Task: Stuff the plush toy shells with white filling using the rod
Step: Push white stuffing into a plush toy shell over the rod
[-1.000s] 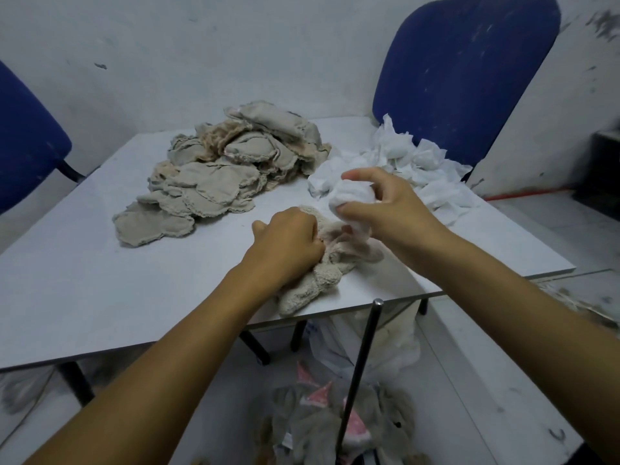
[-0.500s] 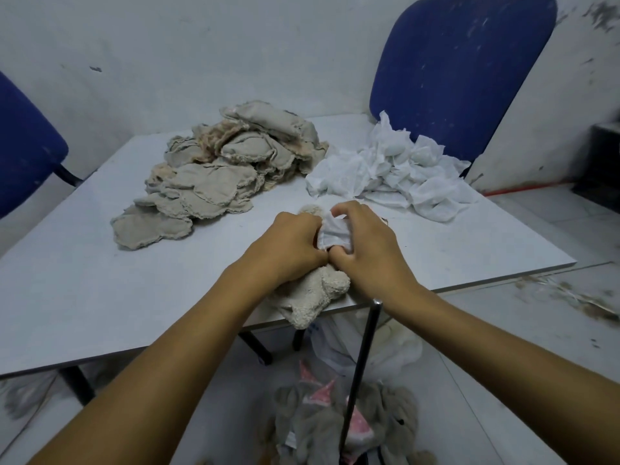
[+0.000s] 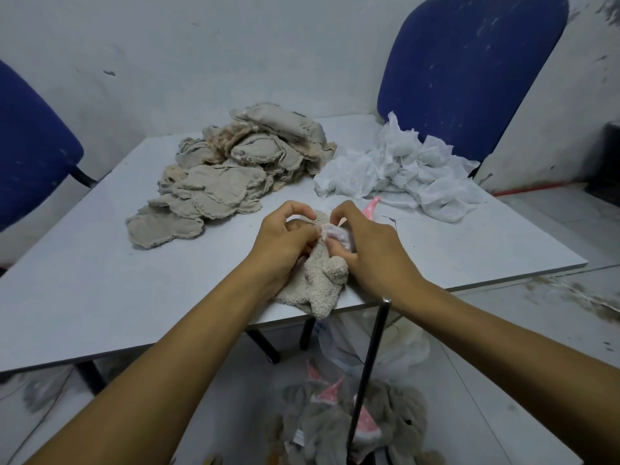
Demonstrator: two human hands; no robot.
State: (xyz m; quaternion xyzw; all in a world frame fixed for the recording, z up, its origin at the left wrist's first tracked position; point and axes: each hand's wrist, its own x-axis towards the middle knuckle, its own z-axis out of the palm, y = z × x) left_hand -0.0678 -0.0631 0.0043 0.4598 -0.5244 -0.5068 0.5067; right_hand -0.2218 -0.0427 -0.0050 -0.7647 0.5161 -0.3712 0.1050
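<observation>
Plush shell [image 3: 318, 283] and filling [image 3: 337, 234], gripped by both hands' fingers [image 3: 339, 245], on white table [image 3: 84, 297].

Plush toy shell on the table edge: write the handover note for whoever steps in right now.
Left hand grips the plush toy shell at its opening; right hand pinches a wad of white filling into it.
Rod leans untouched against the table edge.
Empty shells pile rear left, filling pile rear right; plush toys lie on the floor.
Left: ram the filling with the rod, then work through the pile.
</observation>
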